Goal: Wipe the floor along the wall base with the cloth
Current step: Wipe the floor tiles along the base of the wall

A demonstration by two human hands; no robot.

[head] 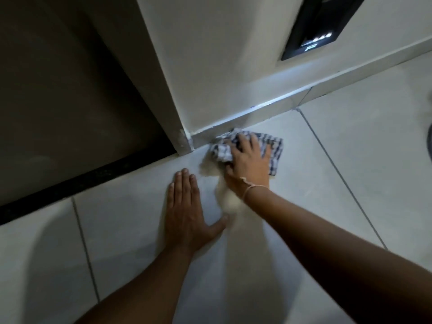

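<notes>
A blue-and-white checked cloth (pixel 274 149) lies crumpled on the pale floor tiles (pixel 327 160), right against the skirting (pixel 264 113) at the foot of the white wall (pixel 222 66), close to the wall's outer corner. My right hand (pixel 249 157) presses down on the cloth with fingers spread over it, a thin string around the wrist. My left hand (pixel 185 211) rests flat on the tile to the left of it, palm down, holding nothing.
Left of the wall corner a dark doorway (pixel 70 101) opens, edged by a black threshold strip (pixel 81 181). A black wall panel with small lights (pixel 318 26) is set in the wall at upper right. A dark round object (pixel 429 141) shows at the right edge.
</notes>
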